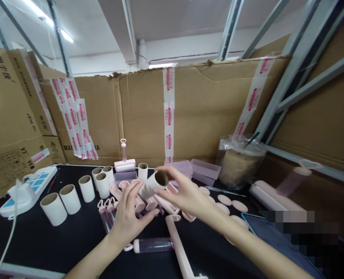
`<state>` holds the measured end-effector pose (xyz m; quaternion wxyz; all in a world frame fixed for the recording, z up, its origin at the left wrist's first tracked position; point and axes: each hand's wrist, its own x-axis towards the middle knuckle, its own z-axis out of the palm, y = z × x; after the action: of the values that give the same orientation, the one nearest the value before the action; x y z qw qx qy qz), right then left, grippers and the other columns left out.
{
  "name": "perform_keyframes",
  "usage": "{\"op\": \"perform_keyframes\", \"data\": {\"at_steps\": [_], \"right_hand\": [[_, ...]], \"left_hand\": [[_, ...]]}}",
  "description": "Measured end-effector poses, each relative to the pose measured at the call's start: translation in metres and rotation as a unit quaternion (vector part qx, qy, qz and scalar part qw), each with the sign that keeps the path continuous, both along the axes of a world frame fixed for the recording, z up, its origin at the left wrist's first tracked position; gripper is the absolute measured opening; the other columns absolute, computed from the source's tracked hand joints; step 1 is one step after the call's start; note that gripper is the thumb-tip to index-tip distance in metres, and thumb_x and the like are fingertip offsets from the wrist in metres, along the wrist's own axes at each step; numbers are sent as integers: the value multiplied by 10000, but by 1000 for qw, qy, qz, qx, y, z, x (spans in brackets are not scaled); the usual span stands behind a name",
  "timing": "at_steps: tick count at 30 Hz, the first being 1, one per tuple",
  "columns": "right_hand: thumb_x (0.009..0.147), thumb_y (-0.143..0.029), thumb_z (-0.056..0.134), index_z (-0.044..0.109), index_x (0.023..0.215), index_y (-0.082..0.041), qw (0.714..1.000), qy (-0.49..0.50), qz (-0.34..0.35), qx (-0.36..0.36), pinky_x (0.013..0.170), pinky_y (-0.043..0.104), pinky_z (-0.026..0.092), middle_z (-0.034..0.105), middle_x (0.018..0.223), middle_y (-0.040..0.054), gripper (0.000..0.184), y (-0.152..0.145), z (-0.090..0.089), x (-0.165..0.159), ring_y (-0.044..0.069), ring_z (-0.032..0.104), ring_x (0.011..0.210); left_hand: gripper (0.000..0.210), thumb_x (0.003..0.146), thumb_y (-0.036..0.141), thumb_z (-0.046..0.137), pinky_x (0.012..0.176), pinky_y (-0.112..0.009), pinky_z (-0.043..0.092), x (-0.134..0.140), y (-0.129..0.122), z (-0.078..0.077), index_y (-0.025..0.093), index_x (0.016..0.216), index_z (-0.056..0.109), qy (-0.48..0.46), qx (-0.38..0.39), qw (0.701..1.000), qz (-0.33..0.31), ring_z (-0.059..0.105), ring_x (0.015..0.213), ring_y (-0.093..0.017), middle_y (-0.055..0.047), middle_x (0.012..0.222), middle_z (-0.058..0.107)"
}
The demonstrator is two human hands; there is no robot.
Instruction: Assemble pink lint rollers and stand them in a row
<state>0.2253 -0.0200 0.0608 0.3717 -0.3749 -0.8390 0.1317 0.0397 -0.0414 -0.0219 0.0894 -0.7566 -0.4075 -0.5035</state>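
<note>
A white lint roller refill roll with a brown cardboard core is tilted in the air above the table. My right hand grips its open end between thumb and fingers. At its other end are the fingertips of my left hand; whether they touch it I cannot tell. The left thumb is spread away. Beneath both hands lies a pile of pink plastic roller parts, partly hidden. In front, a clear purple handle with a pink end lies beside a long pink roller piece.
Several white rolls stand upright at left, near a power strip. An assembled lint roller stands at the back, another at right. Pink discs, a bag-lined tub and a tablet-like device lie rightward. Cardboard walls the back.
</note>
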Motion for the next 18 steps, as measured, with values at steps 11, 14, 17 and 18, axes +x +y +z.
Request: {"op": "perform_keyframes", "data": {"at_steps": [11,14,17,18], "right_hand": [[812,-273,503,642,919,-198,946,-229,-193,-124,787,309,444,674,993,83,191,22,-30,91,228,625,911],[719,-252,568,644,718,-182,921,-269,-238,-155,592,313,416,694,767,98,103,46,-40,116,264,643,713],[660,-231,603,603,621,-191,912,-281,-249,-167,512,277,358,674,646,70,56,56,-55,126,240,628,621],[653,-214,601,596,618,-192,911,-281,-252,-167,506,269,349,671,636,63,42,57,-60,128,229,624,611]], "left_hand": [[449,770,390,633,835,-399,523,3,-4,-4,218,1161,493,67,-76,992,-78,630,975,-247,-76,1074,663],[450,769,393,631,825,-395,528,3,-4,-3,211,1158,496,68,-74,992,-76,633,968,-244,-78,1074,665],[466,770,385,634,839,-401,522,4,-6,-2,208,1174,485,71,-77,992,-75,632,973,-241,-77,1087,662],[464,772,382,634,841,-403,520,4,-6,-2,209,1175,484,71,-77,992,-74,631,976,-239,-74,1091,661]]}}
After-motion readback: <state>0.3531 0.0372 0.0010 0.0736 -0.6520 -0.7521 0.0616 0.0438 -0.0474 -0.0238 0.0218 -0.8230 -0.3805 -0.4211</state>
